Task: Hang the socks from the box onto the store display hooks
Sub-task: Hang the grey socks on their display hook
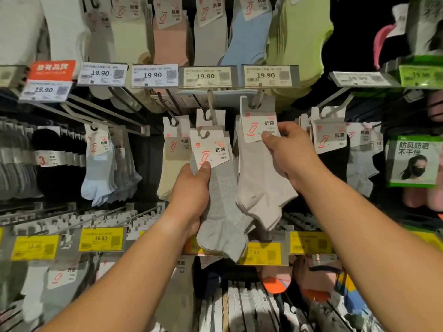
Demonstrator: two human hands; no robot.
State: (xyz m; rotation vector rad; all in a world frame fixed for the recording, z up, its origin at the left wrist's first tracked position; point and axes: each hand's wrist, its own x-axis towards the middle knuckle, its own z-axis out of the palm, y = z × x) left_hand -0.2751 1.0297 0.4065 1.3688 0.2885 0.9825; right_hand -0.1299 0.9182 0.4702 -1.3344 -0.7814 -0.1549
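cream socks (171,168), blue socks (98,173), 19.90 tags (205,76)

Hooks (211,104): metal, stick out from the wall display.
On hooks: carded socks (172,161), hanging.
Rail (153,76): price tags 19.90.
Lower rail: yellow tags (100,239).
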